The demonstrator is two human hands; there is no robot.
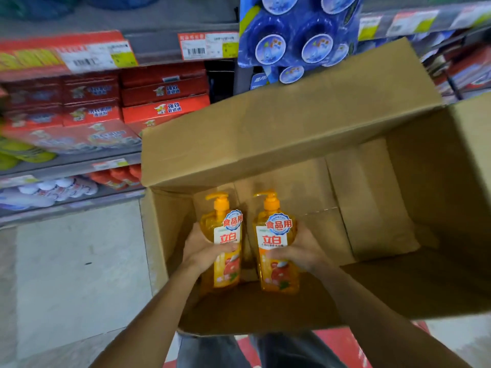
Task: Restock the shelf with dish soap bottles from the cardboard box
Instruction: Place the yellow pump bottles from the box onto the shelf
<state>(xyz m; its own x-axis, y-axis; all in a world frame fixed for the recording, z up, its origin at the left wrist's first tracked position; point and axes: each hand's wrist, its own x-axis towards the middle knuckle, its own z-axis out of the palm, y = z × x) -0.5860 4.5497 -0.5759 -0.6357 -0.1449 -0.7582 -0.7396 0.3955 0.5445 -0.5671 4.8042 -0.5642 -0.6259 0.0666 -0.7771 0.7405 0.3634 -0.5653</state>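
Two orange dish soap bottles with pump tops are inside the open cardboard box (265, 134). My left hand (203, 249) grips the left bottle (225, 235) around its middle. My right hand (300, 251) grips the right bottle (276, 235) the same way. Both bottles are upright in the box's left part, close together. The rest of the box floor looks bare. The box's far flap stands up towards the shelves.
Shelves (79, 166) at the left hold red boxes (164, 107), red bottles and white items low down. A blue hanging pack (297, 35) is behind the box. Pale floor tiles (79, 274) lie at the left. My legs show below the box.
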